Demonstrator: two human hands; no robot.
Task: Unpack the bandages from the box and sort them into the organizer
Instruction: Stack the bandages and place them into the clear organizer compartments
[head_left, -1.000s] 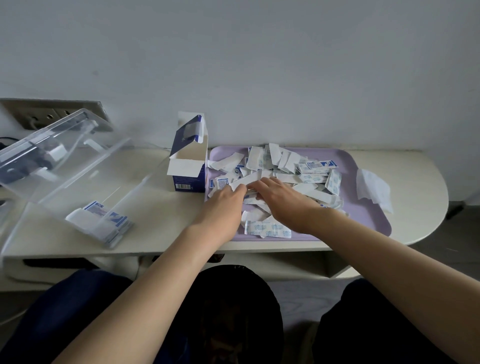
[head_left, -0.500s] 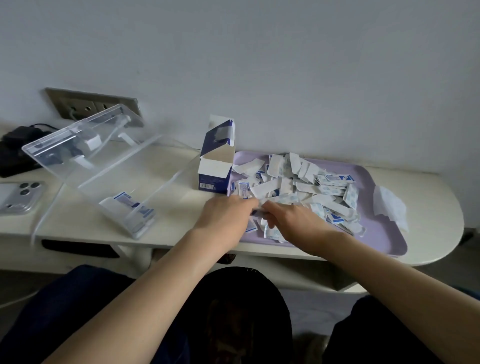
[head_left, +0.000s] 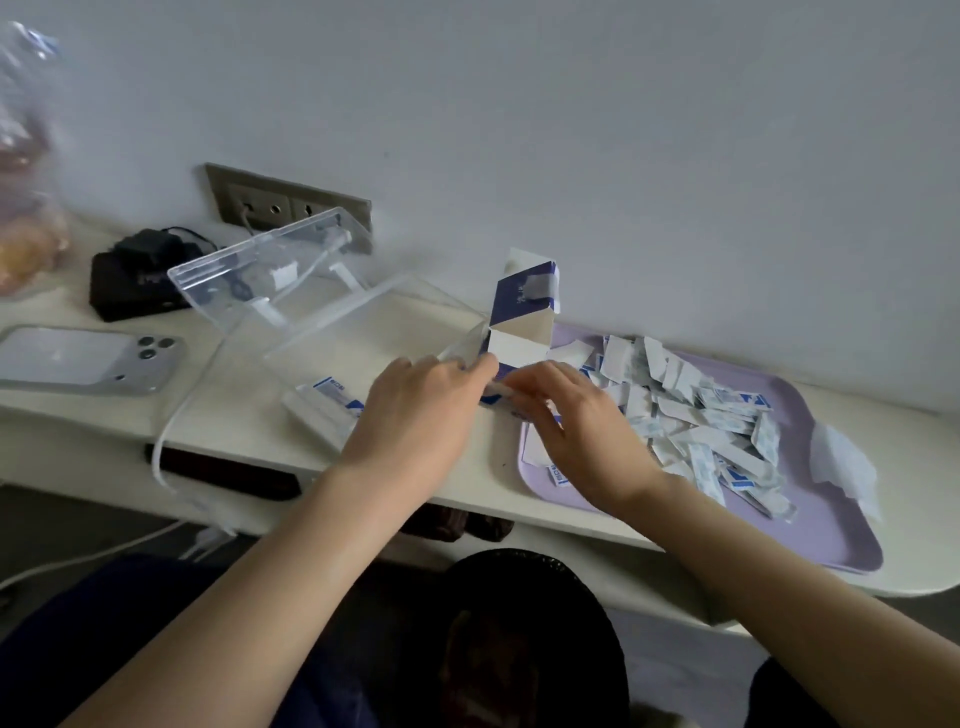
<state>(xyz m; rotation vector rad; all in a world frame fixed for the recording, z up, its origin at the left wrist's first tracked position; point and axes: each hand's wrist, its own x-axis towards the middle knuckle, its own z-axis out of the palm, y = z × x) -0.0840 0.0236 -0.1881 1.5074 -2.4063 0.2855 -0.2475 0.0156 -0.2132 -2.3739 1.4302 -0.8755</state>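
Step in hand: gathering loose bandages into a bundle and squaring it up, which I judged to come just before carrying it to the organizer.
Left hand (head_left: 415, 415): over the desk (head_left: 488, 467) near its front edge, just left of the tray, with the fingertips pinching one end of a small bundle of bandages (head_left: 497, 391).
Right hand (head_left: 582, 431): over the tray's near-left corner, fingers curled narrowly round the bundle's other end. Blur hid both thumbs.
Tray (head_left: 831, 525): lilac, at the desk's right end, reaching its front edge.
Loose bandages (head_left: 696, 415): a jumbled heap across the tray's middle and far side.
Box (head_left: 519, 338): upright with flaps open at the tray's far-left corner, just behind the hands. Whether anything was left inside could not be told.
Organizer (head_left: 270, 265): clear, lid tipped up toward the wall, left of the box at mid-desk. One short stack (head_left: 324, 400) lay at its near side, just beside the left hand.
Progress: early by my reading, with one stack placed and most bandages on the tray.
Next move: called for keeping the bundle pinched flat, swinging it left over the organizer's clear wall and setting it down aligned beside the stack.
Risk: slick wrappers could fan out or slip from a loose pinch.
Elsewhere: a phone (head_left: 88, 358) lay at the desk's left end, and a black charger (head_left: 140, 280) sat behind it near the wall.
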